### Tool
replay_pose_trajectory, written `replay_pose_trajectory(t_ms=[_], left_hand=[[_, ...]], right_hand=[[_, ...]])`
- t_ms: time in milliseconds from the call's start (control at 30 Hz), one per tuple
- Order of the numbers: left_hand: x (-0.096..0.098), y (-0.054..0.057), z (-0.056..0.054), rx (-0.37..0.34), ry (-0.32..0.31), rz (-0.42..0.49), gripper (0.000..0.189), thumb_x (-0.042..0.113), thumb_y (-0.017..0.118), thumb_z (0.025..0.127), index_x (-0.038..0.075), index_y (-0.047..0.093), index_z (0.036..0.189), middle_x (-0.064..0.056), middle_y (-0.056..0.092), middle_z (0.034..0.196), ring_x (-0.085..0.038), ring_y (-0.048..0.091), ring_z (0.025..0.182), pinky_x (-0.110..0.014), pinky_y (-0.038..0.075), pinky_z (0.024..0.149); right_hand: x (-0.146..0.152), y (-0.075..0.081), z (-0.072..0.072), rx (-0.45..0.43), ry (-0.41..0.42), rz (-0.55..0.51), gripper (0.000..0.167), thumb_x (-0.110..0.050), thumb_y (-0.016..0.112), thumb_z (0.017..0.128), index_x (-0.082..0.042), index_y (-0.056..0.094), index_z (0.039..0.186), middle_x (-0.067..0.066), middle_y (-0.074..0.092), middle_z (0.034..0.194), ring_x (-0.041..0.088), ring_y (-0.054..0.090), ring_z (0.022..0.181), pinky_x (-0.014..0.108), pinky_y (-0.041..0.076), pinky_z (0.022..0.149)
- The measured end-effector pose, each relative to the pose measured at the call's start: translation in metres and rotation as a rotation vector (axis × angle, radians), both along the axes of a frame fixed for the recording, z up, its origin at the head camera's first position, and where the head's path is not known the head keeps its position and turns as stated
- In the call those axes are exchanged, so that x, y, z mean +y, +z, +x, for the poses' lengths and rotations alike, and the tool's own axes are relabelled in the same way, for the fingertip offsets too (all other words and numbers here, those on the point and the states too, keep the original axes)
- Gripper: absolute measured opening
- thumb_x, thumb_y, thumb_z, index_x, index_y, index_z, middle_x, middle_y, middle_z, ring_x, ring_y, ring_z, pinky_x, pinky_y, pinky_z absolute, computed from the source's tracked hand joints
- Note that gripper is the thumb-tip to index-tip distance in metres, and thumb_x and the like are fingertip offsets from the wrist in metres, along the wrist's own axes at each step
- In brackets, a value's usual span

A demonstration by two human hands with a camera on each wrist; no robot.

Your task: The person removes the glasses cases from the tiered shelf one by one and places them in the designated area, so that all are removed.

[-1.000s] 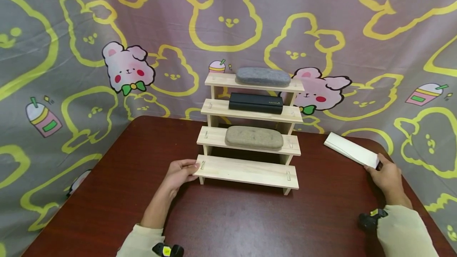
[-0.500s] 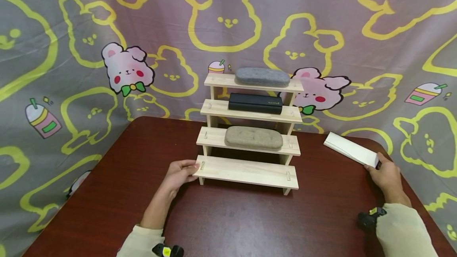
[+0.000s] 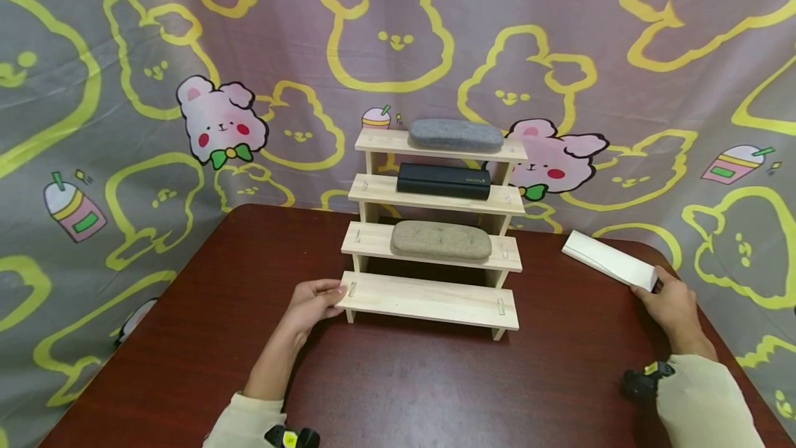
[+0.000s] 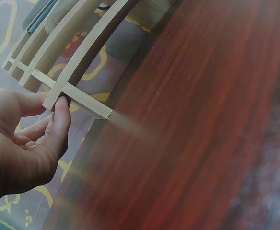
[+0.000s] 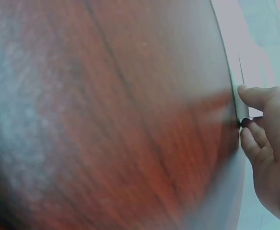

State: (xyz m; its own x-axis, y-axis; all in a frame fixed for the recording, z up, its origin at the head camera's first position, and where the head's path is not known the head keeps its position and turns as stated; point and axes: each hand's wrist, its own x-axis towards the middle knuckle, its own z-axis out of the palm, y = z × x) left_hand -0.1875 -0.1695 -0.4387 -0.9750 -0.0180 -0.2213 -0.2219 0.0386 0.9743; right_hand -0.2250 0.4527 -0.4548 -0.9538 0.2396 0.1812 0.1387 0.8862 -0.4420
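A wooden four-step display rack (image 3: 423,299) stands on the table. My left hand (image 3: 309,306) pinches the left end of its lowest step, thumb above and fingers below; the left wrist view shows this grip up close. On the steps above lie a grey glasses case (image 3: 456,135) at the top, a black glasses case (image 3: 443,181) under it, and a beige glasses case (image 3: 440,239) on the third step. At the table's right side my right hand (image 3: 671,306) grips the near end of a long white glasses case (image 3: 609,260), lying slantwise. The palm hides part of that end.
The dark red-brown table (image 3: 398,386) spreads around the rack. A patterned cloth (image 3: 280,33) hangs close behind its back edge and along both sides. Each wrist wears a small black camera, such as the right one (image 3: 643,382).
Both hands keep their places and their holds. The rack and the cases stay where they were; the head view has shifted only slightly.
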Motion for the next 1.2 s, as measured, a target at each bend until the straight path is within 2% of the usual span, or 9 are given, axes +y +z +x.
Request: replay_pose_trajectory(t_ms=[200, 333, 433, 767, 1000, 1067, 1100, 1167, 1200], left_hand=[[0.001, 0.002, 0.002, -0.001, -0.007, 0.008, 0.04, 0.001, 0.058, 0.098, -0.021, 0.052, 0.132, -0.01, 0.07, 0.099, -0.002, 0.065, 0.075, -0.014, 0.06, 0.068], [0.0, 0.001, 0.002, -0.005, -0.001, 0.009, 0.04, 0.0, 0.058, 0.099, -0.02, 0.052, 0.132, -0.008, 0.07, 0.098, -0.002, 0.065, 0.075, -0.014, 0.06, 0.068], [0.0, 0.001, 0.001, -0.004, 0.001, 0.011, 0.04, 0.0, 0.058, 0.098, -0.021, 0.052, 0.132, -0.009, 0.069, 0.098, -0.002, 0.065, 0.075, -0.014, 0.06, 0.069], [0.0, 0.001, 0.0, -0.01, 0.0, 0.004, 0.04, 0.0, 0.058, 0.098, -0.02, 0.052, 0.132, -0.011, 0.069, 0.101, -0.002, 0.065, 0.076, -0.013, 0.06, 0.069], [0.001, 0.001, 0.0, -0.009, 0.0, 0.007, 0.042, 0.001, 0.06, 0.098, -0.021, 0.051, 0.133, -0.011, 0.069, 0.101, -0.002, 0.066, 0.076, -0.014, 0.06, 0.069], [0.001, 0.002, 0.001, -0.009, -0.002, 0.012, 0.043, 0.001, 0.06, 0.098, -0.021, 0.051, 0.133, -0.011, 0.07, 0.1, -0.002, 0.066, 0.076, -0.014, 0.06, 0.069], [0.001, 0.003, 0.001, -0.009, -0.004, 0.013, 0.043, 0.001, 0.06, 0.098, -0.022, 0.05, 0.134, -0.011, 0.07, 0.1, -0.002, 0.066, 0.075, -0.014, 0.06, 0.069], [0.001, 0.003, 0.002, -0.011, -0.006, 0.013, 0.043, 0.002, 0.06, 0.098, -0.021, 0.051, 0.134, -0.011, 0.07, 0.1, -0.002, 0.066, 0.075, -0.014, 0.06, 0.068], [0.001, 0.003, 0.002, -0.011, -0.006, 0.014, 0.043, 0.002, 0.06, 0.098, -0.021, 0.051, 0.133, -0.011, 0.07, 0.1, -0.002, 0.066, 0.075, -0.014, 0.06, 0.068]], right_hand=[[0.001, 0.005, -0.001, 0.014, -0.003, 0.001, 0.038, -0.01, 0.064, 0.094, 0.011, 0.045, 0.119, 0.045, 0.053, 0.114, 0.058, 0.051, 0.098, 0.066, 0.045, 0.079], [0.002, 0.009, -0.002, -0.003, -0.01, 0.004, 0.054, -0.009, 0.063, 0.093, 0.014, 0.042, 0.138, 0.048, 0.049, 0.126, 0.065, 0.045, 0.112, 0.073, 0.04, 0.093], [0.001, 0.012, -0.002, -0.022, -0.029, 0.006, 0.06, -0.01, 0.061, 0.094, 0.017, 0.038, 0.142, 0.049, 0.047, 0.129, 0.067, 0.042, 0.115, 0.075, 0.038, 0.098], [-0.011, 0.036, -0.005, 0.065, -0.073, -0.017, 0.055, -0.012, 0.06, 0.094, 0.02, 0.046, 0.136, 0.043, 0.059, 0.117, 0.06, 0.057, 0.108, 0.066, 0.048, 0.088], [-0.022, 0.055, -0.006, 0.08, -0.103, -0.105, 0.057, -0.017, 0.059, 0.098, 0.013, 0.045, 0.144, 0.036, 0.054, 0.131, 0.056, 0.05, 0.128, 0.063, 0.042, 0.106], [-0.024, 0.058, -0.005, 0.077, -0.093, -0.132, 0.058, -0.02, 0.06, 0.099, 0.012, 0.045, 0.145, 0.034, 0.054, 0.133, 0.026, 0.07, 0.118, 0.041, 0.054, 0.1], [-0.024, 0.059, -0.005, 0.074, -0.084, -0.149, 0.058, -0.021, 0.06, 0.1, 0.011, 0.045, 0.145, 0.034, 0.054, 0.134, 0.009, 0.073, 0.107, 0.029, 0.056, 0.093], [-0.025, 0.062, -0.003, 0.067, -0.061, -0.183, 0.059, -0.023, 0.059, 0.1, 0.012, 0.045, 0.146, 0.035, 0.053, 0.136, -0.023, 0.058, 0.085, 0.007, 0.049, 0.076], [-0.026, 0.063, -0.003, 0.063, -0.054, -0.195, 0.059, -0.024, 0.059, 0.101, 0.011, 0.045, 0.146, 0.036, 0.053, 0.136, -0.03, 0.043, 0.077, 0.002, 0.041, 0.068]])
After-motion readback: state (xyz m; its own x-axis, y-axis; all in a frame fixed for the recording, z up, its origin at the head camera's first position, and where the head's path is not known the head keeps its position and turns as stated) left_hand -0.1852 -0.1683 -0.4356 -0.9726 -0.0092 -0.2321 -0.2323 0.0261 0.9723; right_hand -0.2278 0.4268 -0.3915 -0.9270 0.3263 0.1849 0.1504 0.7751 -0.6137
